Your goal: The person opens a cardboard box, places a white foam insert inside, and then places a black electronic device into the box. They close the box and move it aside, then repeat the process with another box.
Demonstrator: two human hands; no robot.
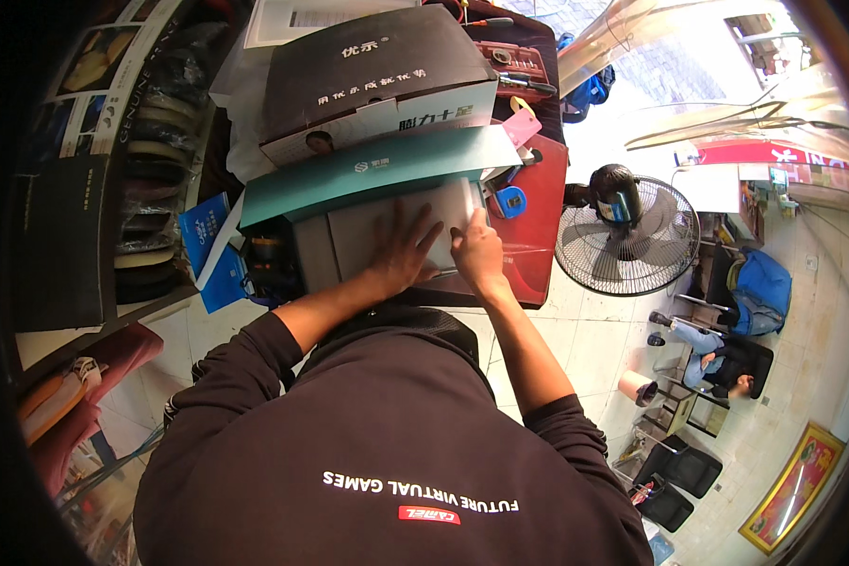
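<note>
A teal cardboard box stands before me with its printed lid raised at the back. Inside it lies a whitish, translucent-looking flat packet or liner. My left hand presses on this packet with its fingers spread, holding nothing. At the packet's right edge, my right hand is curled, thumb toward the left. Its fingertips are partly hidden, so I cannot tell whether it grips the packet or the box wall. A blue tape measure lies just right of the box, on a red case or board.
Behind the lid stands a large black-and-white carton. A red tool case with bits lies back right. Blue printed boxes stand at left beside a rack of wrapped round pads. A fan stands right; a seated person is beyond.
</note>
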